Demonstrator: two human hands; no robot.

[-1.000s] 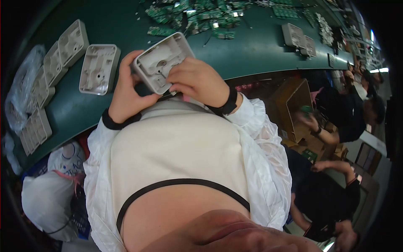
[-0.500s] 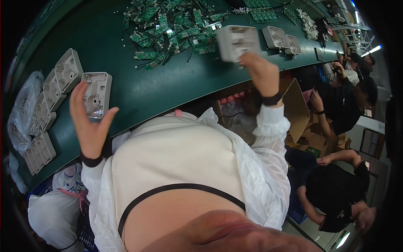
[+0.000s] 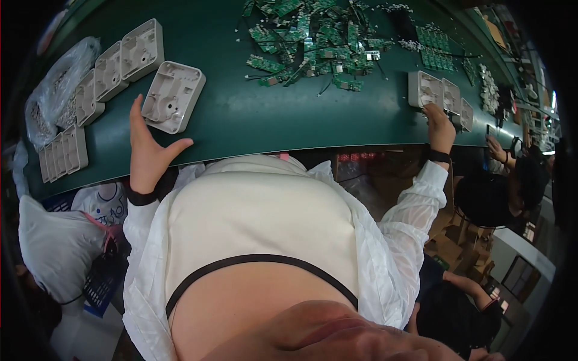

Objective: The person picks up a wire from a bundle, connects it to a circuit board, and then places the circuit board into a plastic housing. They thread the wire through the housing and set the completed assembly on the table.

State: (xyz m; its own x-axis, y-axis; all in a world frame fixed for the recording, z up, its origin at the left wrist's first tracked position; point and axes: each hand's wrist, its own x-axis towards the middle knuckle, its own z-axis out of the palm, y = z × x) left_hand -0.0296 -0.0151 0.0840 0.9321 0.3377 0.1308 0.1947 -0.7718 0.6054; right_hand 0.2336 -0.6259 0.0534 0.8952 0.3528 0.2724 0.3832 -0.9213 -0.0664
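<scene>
Your left hand lies open on the green desk, fingers spread and pointing away from you, thumb out to the right. It holds nothing. Its fingertips touch the near-left edge of a grey plastic housing shell, which lies hollow side up and slightly askew; that attitude leaves the inner ribs and screw posts exposed. Further left, a row of matching shells stands in overlapping order, which keeps the stock compact and within reach of that hand. A clear plastic bag lies at the far left, with a flat group of smaller grey parts just beside the desk edge.

Your right arm is stretched far out to the right, elbow nearly straight, sleeve drawn taut. The right hand rests palm down against the near edge of a second row of grey shells, laid hollow side up at the right end of the desk. The fingers look extended rather than curled; whether they pinch a shell cannot be told from this angle.

Between both hands, well apart from each, lies a loose heap of green circuit boards.

Other people sit low at the right.
</scene>
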